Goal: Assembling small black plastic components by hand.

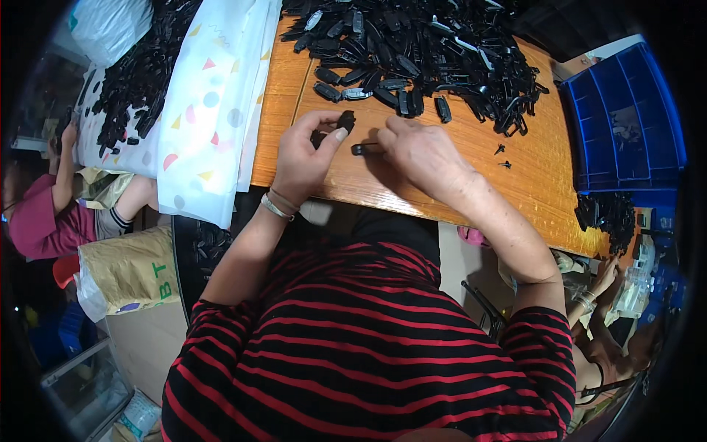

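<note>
On the head view I've got the left hand (303,151) over the near edge of the wooden table (541,180), pinched narrow on a black part (345,122), raised, I'd judge, to keep it easy to see. Right hand (416,151), over the table's near strip, closes round a slim dark piece (359,149); its fingers hide most of it, so I can't tell its kind. The heap of black parts (412,62) crowds the table's far side, likely for easy reach; two small pieces (504,157) lie nearer its right edge. There a blue crate (626,118) hems in that side, a patterned plastic sheet (210,110) borders its left, and a co-worker's hand (605,276) shows by its near right corner.
</note>
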Tool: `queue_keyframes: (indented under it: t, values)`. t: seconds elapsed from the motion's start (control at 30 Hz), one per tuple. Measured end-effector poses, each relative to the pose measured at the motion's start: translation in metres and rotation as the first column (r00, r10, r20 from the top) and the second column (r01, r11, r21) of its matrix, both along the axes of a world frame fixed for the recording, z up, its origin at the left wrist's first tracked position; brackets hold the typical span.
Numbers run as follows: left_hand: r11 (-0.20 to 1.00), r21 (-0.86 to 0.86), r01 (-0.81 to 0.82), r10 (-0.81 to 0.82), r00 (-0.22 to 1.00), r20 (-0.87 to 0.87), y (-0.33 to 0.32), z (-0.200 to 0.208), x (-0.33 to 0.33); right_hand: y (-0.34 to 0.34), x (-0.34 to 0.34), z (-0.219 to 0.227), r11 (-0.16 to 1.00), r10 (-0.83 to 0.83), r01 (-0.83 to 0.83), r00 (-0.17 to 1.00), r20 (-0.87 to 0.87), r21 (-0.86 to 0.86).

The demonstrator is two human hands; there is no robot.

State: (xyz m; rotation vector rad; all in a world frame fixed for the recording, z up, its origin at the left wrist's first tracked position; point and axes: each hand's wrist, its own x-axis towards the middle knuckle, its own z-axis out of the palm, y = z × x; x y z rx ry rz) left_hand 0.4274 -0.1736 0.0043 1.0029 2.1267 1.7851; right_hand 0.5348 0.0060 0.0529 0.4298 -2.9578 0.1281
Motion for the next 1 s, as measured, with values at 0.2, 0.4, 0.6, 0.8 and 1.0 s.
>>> queue_keyframes:
  t: [0.2, 0.4, 0.6, 0.8, 1.0]
  values:
    - [0.999, 0.029, -0.032, 0.03, 0.997, 0.072, -0.004, -0.002, 0.003, 0.014, 0.011, -0.006, 0.959, -0.267, 0.279, 0.947, 0.18, -0.048]
    - [0.994, 0.105, 0.004, -0.032, 0.965, 0.262, -0.005, 0.001, 0.002, -0.008, -0.005, -0.012, 0.976, -0.151, 0.162, 0.985, 0.082, -0.149]
    - [0.97, 0.237, 0.043, -0.173, 0.808, 0.563, -0.006, 0.006, 0.002, 0.004, -0.006, -0.001, 0.917, -0.111, 0.098, 0.994, -0.013, -0.387]
    - [0.946, 0.322, 0.047, -0.236, 0.778, 0.582, -0.002, 0.013, 0.009, -0.02, 0.003, 0.001, 0.072, -0.397, 0.171, 0.909, 0.129, -0.983]
    - [0.941, 0.337, 0.042, -0.223, 0.825, 0.52, 0.002, 0.026, 0.016, -0.044, 0.012, -0.005, 0.218, -0.44, 0.159, 0.897, 0.048, -0.963]
